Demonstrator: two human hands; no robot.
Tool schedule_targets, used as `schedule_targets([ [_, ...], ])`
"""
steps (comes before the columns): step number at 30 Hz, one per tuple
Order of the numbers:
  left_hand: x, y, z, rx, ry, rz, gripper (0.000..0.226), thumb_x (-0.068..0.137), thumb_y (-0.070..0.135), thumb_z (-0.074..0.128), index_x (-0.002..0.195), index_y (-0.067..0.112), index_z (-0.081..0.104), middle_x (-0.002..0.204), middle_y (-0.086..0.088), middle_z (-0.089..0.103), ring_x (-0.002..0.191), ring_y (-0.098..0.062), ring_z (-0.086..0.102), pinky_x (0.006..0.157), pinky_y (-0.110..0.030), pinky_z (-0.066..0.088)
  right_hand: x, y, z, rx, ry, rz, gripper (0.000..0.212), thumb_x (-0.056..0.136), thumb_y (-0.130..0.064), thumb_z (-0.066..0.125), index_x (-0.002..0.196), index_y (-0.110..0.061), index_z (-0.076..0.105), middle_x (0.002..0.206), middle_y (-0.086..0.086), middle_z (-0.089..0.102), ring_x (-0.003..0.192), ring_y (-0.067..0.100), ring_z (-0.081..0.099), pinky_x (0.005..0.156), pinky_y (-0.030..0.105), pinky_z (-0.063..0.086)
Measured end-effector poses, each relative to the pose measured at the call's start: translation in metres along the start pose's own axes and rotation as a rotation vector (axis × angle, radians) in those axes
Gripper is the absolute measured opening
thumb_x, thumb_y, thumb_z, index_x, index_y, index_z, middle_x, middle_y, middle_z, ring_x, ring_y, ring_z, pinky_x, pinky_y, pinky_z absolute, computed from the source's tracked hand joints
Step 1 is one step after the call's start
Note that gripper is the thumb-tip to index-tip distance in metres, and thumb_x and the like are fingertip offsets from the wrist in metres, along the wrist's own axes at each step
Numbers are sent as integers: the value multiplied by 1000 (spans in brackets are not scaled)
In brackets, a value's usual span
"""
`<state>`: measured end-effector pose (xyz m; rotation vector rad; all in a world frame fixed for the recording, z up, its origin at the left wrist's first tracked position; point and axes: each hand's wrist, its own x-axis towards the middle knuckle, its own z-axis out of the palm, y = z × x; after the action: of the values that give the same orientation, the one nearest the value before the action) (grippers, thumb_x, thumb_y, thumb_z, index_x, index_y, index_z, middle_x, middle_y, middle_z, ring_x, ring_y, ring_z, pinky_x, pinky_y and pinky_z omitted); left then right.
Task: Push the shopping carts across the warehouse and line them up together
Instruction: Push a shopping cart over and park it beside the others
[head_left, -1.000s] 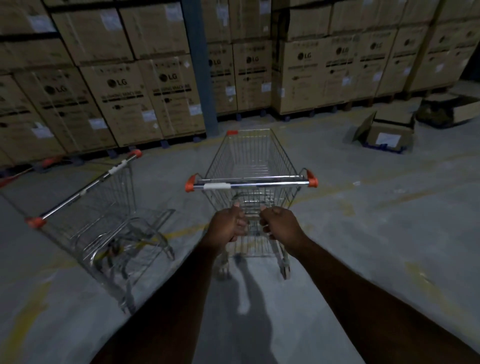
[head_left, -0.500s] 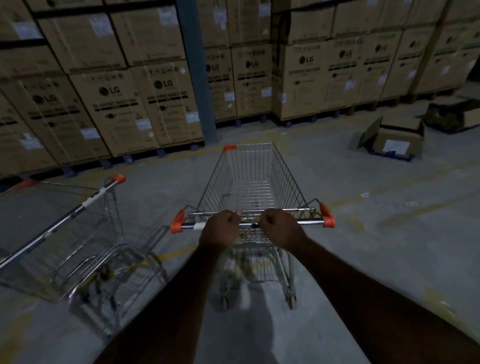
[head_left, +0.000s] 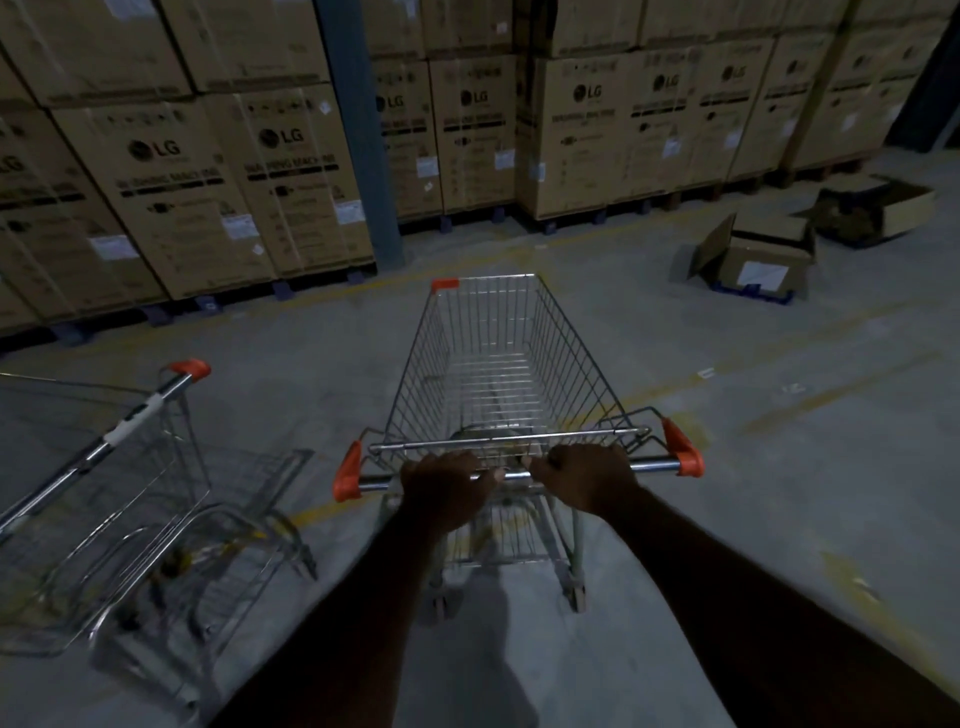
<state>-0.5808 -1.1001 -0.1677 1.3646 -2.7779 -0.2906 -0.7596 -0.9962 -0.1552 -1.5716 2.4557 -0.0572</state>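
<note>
An empty wire shopping cart (head_left: 498, 358) with orange handle caps stands straight ahead of me on the grey concrete floor, nose pointing at the stacked boxes. My left hand (head_left: 447, 486) and my right hand (head_left: 587, 475) both grip its chrome handle bar (head_left: 654, 464) near the middle, close together. A second wire cart (head_left: 104, 499) stands at my left, angled away, its handle (head_left: 140, 415) running diagonally with an orange cap at the far end. Nobody holds that one.
Tall stacks of LG cardboard boxes (head_left: 291, 171) on pallets line the far wall, split by a blue-grey steel column (head_left: 358, 130). Two opened cardboard boxes (head_left: 753, 260) lie on the floor at the right. Faded yellow floor lines (head_left: 779, 410) cross the concrete.
My hands rose from a lower rail to the handle bar and grip it. The cart sits closer under me, and the left cart has slid toward the frame's left edge.
</note>
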Motion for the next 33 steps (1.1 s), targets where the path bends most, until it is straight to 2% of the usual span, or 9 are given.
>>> schedule_targets([
  [3, 5, -5, 4, 41, 117, 45, 87, 74, 78, 12, 116, 27, 68, 119, 1, 70, 115, -25, 63, 101, -38, 38, 4, -6, -5, -7, -12, 15, 73, 96, -75, 18, 115, -24, 67, 125, 8, 69, 121, 27, 61, 110, 49, 32],
  [10, 22, -21, 16, -34, 214, 137, 56, 87, 68, 43, 77, 20, 71, 75, -4, 72, 76, -29, 72, 71, -35, 52, 10, -10, -6, 20, -31, 26, 76, 96, -77, 16, 113, -22, 66, 122, 9, 69, 118, 29, 62, 111, 51, 32],
  [14, 37, -28, 21, -95, 218, 229, 50, 93, 61, 49, 78, 19, 72, 73, -8, 70, 69, -33, 70, 68, -43, 55, 12, -11, -9, 30, -46, 56, 77, 96, -76, 16, 120, -21, 65, 127, 10, 67, 123, 29, 59, 112, 53, 28],
  [15, 40, -25, 20, -54, 310, 257, 48, 92, 60, 50, 78, 20, 72, 73, -7, 71, 69, -33, 70, 68, -43, 55, 13, -10, -8, 31, -45, 67, 78, 96, -77, 16, 120, -21, 65, 127, 9, 67, 123, 29, 59, 112, 53, 28],
  [17, 41, -13, 3, -52, 238, 274, 44, 92, 59, 50, 90, 22, 74, 88, -5, 73, 84, -30, 70, 79, -45, 54, 15, -4, -6, 39, -41, 95, 79, 94, -79, 15, 117, -22, 66, 124, 9, 68, 120, 28, 61, 109, 52, 32],
  [19, 46, -3, -7, -47, 24, 205, 49, 95, 64, 44, 114, 27, 69, 117, -1, 69, 113, -27, 62, 102, -45, 42, 17, 3, -2, 58, -28, 122, 80, 92, -81, 14, 111, -23, 66, 118, 8, 70, 115, 28, 63, 107, 51, 38],
  [21, 53, 3, -7, -14, -77, 169, 56, 94, 70, 39, 123, 29, 63, 131, 1, 64, 125, -26, 55, 110, -45, 33, 16, 11, 1, 73, -14, 149, 81, 91, -83, 14, 108, -24, 67, 115, 8, 71, 113, 28, 65, 106, 50, 42],
  [30, 75, 37, -5, -11, -126, 289, 56, 94, 70, 38, 122, 28, 63, 132, 1, 63, 127, -25, 52, 107, -45, 27, 6, 35, -7, 92, -41, 315, 84, 90, -84, 13, 112, -23, 67, 120, 8, 69, 115, 29, 63, 106, 52, 42],
  [33, 81, 51, -5, -15, -147, 330, 59, 94, 72, 36, 125, 29, 61, 134, 1, 62, 128, -25, 50, 106, -45, 25, 1, 46, -7, 108, -49, 369, 86, 88, -86, 9, 106, -24, 66, 112, 7, 70, 109, 28, 64, 104, 52, 43],
])
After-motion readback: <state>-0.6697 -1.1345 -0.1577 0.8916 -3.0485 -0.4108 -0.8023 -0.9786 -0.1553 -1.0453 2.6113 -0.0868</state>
